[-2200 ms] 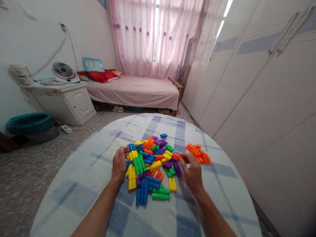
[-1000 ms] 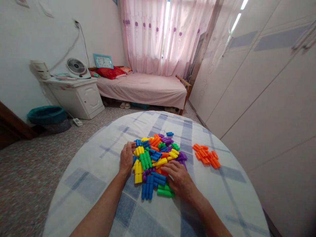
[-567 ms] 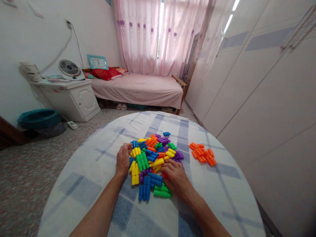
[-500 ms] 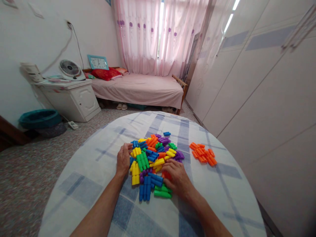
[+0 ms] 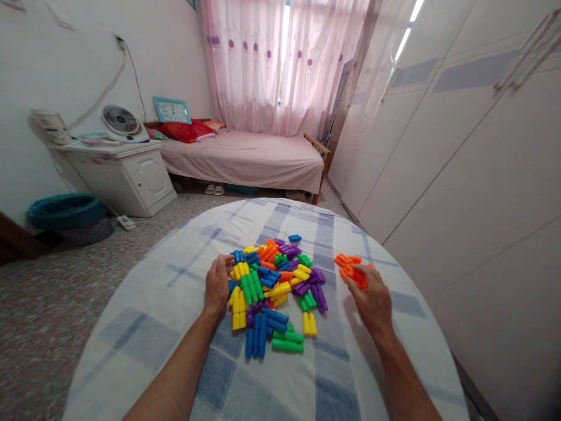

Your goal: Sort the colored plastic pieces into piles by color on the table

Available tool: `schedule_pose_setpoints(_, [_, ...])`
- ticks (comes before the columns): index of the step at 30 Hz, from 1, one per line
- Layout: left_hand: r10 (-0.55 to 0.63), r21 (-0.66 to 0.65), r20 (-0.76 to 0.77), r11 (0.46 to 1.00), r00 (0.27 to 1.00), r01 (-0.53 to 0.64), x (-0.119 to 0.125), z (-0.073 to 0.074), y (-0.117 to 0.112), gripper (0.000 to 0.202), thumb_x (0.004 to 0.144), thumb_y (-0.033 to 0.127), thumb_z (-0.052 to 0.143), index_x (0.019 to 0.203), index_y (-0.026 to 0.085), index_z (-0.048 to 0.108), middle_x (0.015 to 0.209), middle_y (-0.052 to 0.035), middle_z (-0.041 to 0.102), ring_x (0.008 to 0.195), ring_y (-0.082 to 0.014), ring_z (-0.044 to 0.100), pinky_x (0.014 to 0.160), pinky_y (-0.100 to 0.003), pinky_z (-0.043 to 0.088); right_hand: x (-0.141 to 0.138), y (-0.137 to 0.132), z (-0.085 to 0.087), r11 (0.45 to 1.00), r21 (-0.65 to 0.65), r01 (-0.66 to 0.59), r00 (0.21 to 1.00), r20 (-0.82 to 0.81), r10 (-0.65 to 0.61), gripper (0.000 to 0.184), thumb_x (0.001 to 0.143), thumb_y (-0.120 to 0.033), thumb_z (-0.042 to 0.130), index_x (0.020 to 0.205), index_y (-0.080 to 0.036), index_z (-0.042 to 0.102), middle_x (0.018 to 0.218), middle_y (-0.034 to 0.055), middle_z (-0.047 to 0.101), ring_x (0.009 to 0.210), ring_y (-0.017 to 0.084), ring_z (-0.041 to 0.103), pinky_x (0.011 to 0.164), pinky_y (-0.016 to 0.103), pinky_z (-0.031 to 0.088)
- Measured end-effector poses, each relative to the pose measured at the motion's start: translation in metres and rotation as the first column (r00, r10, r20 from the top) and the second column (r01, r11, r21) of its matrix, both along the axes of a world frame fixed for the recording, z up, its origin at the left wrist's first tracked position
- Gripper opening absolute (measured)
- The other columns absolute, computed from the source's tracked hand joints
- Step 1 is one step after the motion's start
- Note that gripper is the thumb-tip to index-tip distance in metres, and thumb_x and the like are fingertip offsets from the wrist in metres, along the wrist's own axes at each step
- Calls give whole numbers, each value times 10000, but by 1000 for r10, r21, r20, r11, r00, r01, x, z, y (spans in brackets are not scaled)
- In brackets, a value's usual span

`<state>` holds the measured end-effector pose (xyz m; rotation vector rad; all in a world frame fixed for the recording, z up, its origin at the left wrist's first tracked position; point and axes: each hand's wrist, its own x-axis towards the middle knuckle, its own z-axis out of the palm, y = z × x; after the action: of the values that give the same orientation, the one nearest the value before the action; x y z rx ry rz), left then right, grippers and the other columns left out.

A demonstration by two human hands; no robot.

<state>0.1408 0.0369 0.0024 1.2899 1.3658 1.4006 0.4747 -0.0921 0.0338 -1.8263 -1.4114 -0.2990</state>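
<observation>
A heap of bullet-shaped plastic building blocks in several colours lies mid-table, with a green block [image 5: 252,288] near its left side and a blue block [image 5: 256,336] at its front. My left hand [image 5: 218,283] rests along the heap's left edge, fingers stretched out beside the yellow and blue blocks and holding nothing. To the right is a separate group of orange blocks [image 5: 346,261]. Over this group my right hand [image 5: 371,298] is bent down, its fingers closed around an orange block [image 5: 361,280] that they partly hide.
The round table's checked cloth [image 5: 144,333] surrounds both groups. One small blue block [image 5: 295,238] lies beyond the heap. A bed [image 5: 249,155] stands past the table, a white cabinet [image 5: 127,181] and bin [image 5: 65,211] at left, a wardrobe [image 5: 447,193] at right.
My right hand has moved right from the heap to the orange group, carrying an orange block. Yellow, green and purple blocks it covered now show. My left hand stays in place.
</observation>
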Motion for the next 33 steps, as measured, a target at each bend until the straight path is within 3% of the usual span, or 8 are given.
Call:
schedule_pose_setpoints(4, [4, 2, 3, 1000, 1000, -4, 1, 1, 0, 633, 878, 626, 259, 991, 122, 624, 999, -138, 656, 924, -233, 629, 844, -395, 494, 31, -8, -5, 967, -67, 247, 968, 64, -243, 371, 819, -396, 437, 1060, -168, 602, 1075, 119, 630, 1006, 276, 561, 866, 435, 437])
schedule_pose_setpoints(7, [4, 4, 10, 1000, 1000, -4, 1, 0, 1, 628, 875, 630, 264, 984, 127, 625, 995, -134, 657, 923, -232, 630, 847, -394, 494, 39, -11, -10, 945, -118, 305, 952, 53, -301, 386, 797, -380, 432, 1070, -168, 604, 1076, 117, 628, 998, 276, 561, 852, 425, 435])
schedule_pose_setpoints(24, [21, 17, 13, 1000, 1000, -22, 0, -2, 0, 612, 882, 614, 275, 983, 131, 638, 969, -122, 666, 909, -217, 636, 826, -372, 502, 36, -9, -14, 965, -159, 209, 978, 24, -208, 426, 786, -460, 411, 1062, -186, 584, 1115, 104, 604, 1010, 251, 560, 836, 386, 455])
schedule_pose_setpoints(33, [20, 17, 2, 1000, 1000, -20, -1, -1, 1, 613, 879, 621, 264, 968, 140, 633, 987, -131, 663, 919, -224, 634, 824, -381, 502, 35, -9, -17, 963, -163, 214, 977, 21, -214, 357, 785, -362, 422, 1035, -179, 601, 1082, 120, 611, 988, 255, 554, 861, 391, 437])
